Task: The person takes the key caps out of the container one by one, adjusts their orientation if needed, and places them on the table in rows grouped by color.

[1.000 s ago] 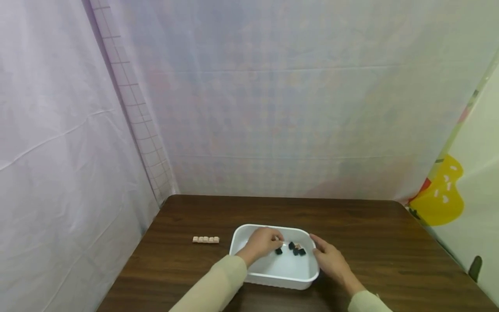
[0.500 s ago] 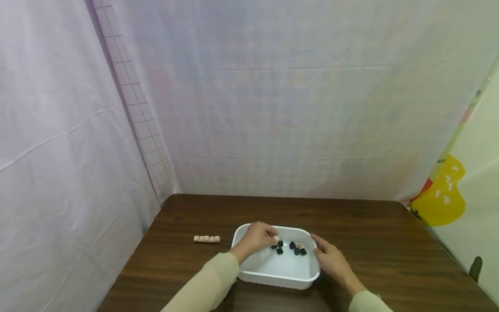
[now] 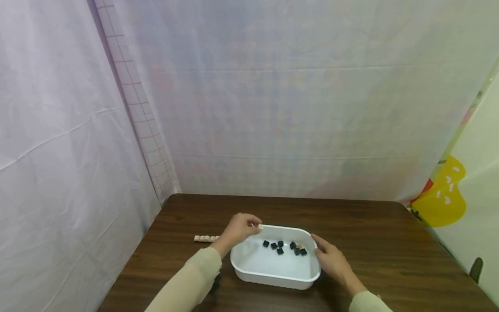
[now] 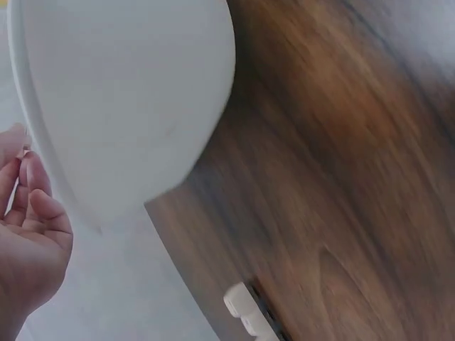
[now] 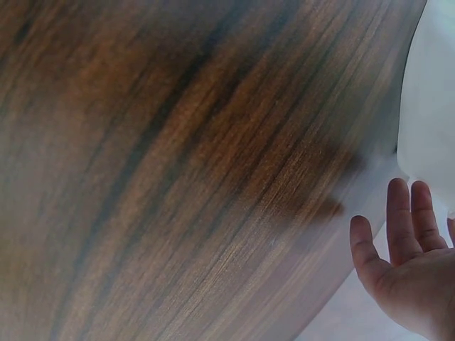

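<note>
My left hand (image 3: pixel 239 227) is over the far left corner of the white tray (image 3: pixel 278 276), pinching a small pale block (image 3: pixel 260 226) between thumb and fingertips. In the left wrist view that block is mostly hidden by the fingers. Inside the tray lie several small black blocks (image 3: pixel 280 251) and one pale block (image 3: pixel 299 246) among those at the right. My right hand (image 3: pixel 333 262) touches the tray's right end; in the right wrist view its visible fingers (image 5: pixel 402 220) are straight.
Left of the tray, a row of pale blocks (image 3: pixel 204 238) stands on the brown wooden table (image 3: pixel 366 229), partly hidden by my left arm. In the left wrist view these blocks have a dark side. White curtains hang behind the table and at its left.
My left hand has risen from inside the tray and moved left and away to its far left corner, carrying the pale block. More black blocks show in the tray. My right hand stays put.
</note>
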`<action>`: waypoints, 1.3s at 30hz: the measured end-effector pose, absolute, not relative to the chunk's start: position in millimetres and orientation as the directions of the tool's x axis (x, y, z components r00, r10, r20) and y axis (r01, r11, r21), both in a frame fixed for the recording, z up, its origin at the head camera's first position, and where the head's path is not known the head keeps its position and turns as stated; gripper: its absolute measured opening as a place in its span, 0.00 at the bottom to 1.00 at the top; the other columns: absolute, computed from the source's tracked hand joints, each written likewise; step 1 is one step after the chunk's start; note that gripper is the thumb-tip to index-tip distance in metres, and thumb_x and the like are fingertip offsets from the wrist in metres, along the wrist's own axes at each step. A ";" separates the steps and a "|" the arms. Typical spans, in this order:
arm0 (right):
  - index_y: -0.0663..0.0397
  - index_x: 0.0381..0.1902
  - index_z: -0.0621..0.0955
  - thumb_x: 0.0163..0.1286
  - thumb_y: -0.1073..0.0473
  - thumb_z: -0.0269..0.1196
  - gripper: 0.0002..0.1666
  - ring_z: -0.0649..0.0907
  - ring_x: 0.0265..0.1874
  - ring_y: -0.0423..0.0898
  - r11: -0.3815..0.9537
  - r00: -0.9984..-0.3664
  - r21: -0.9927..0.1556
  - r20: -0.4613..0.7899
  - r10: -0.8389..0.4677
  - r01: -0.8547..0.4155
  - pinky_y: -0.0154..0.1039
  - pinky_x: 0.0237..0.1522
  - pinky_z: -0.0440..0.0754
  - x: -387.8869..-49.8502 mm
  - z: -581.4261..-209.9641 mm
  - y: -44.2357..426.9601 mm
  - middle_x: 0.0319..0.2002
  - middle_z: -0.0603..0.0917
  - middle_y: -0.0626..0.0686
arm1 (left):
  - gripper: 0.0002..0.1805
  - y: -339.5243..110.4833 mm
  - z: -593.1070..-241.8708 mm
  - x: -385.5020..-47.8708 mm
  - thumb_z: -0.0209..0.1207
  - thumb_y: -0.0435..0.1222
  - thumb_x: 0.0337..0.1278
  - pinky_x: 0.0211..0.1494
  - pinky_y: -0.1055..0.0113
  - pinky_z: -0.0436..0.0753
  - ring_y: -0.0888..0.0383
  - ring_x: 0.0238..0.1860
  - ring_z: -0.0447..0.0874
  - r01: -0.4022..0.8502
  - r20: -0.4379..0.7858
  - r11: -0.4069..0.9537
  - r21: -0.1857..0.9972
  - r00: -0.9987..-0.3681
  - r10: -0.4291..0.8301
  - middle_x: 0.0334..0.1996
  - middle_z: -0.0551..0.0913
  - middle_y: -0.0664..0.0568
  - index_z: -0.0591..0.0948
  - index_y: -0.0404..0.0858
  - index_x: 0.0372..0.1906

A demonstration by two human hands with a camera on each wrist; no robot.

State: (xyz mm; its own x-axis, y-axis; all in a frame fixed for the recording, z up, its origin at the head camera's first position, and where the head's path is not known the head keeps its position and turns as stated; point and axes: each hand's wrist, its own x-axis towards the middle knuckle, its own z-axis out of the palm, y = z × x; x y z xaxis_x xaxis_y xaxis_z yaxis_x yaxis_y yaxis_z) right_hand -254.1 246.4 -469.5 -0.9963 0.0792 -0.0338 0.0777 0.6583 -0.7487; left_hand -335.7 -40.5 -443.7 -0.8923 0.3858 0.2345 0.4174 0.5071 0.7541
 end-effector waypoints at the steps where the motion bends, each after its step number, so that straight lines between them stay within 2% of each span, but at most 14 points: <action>1: 0.59 0.72 0.67 0.73 0.60 0.50 0.30 0.70 0.64 0.70 0.659 -0.996 -0.748 -0.034 0.080 0.079 0.67 0.62 0.64 -253.9 -469.2 246.3 0.65 0.70 0.72 | 0.12 -43.0 -443.4 -336.3 0.69 0.31 0.53 0.39 0.66 0.79 0.58 0.36 0.79 0.420 0.242 0.504 0.755 -0.892 0.381 0.34 0.85 0.51 0.87 0.32 0.43; 8: 0.58 0.72 0.67 0.73 0.60 0.50 0.30 0.68 0.65 0.70 0.656 -0.995 -0.750 -0.048 0.083 0.091 0.68 0.62 0.63 -253.5 -468.2 245.7 0.66 0.69 0.72 | 0.12 -59.8 -442.8 -338.9 0.69 0.32 0.55 0.45 0.62 0.82 0.54 0.41 0.83 0.379 0.227 0.495 0.782 -0.912 0.341 0.37 0.86 0.49 0.86 0.32 0.44; 20: 0.58 0.72 0.67 0.74 0.59 0.50 0.30 0.69 0.64 0.71 0.665 -0.995 -0.741 -0.047 0.089 0.095 0.68 0.62 0.64 -253.6 -467.9 245.3 0.66 0.69 0.72 | 0.10 -101.1 -441.3 -345.9 0.70 0.34 0.52 0.39 0.64 0.81 0.57 0.36 0.80 0.316 0.240 0.501 0.806 -0.948 0.212 0.32 0.84 0.52 0.87 0.35 0.41; 30: 0.61 0.71 0.68 0.73 0.61 0.50 0.30 0.76 0.58 0.67 0.652 -0.996 -0.755 -0.026 0.083 0.074 0.65 0.58 0.70 -254.3 -470.0 245.2 0.62 0.73 0.73 | 0.11 -138.9 -442.7 -349.7 0.70 0.33 0.54 0.41 0.59 0.82 0.55 0.38 0.81 0.224 0.197 0.506 0.833 -0.975 0.107 0.33 0.83 0.52 0.86 0.35 0.42; 39: 0.60 0.71 0.68 0.73 0.61 0.50 0.30 0.75 0.59 0.68 0.651 -0.996 -0.755 -0.023 0.087 0.074 0.65 0.59 0.69 -254.9 -470.7 243.2 0.62 0.73 0.73 | 0.10 -185.0 -457.4 -345.2 0.67 0.31 0.56 0.44 0.56 0.81 0.50 0.43 0.82 0.161 0.158 0.559 0.813 -0.986 0.054 0.37 0.84 0.50 0.85 0.33 0.44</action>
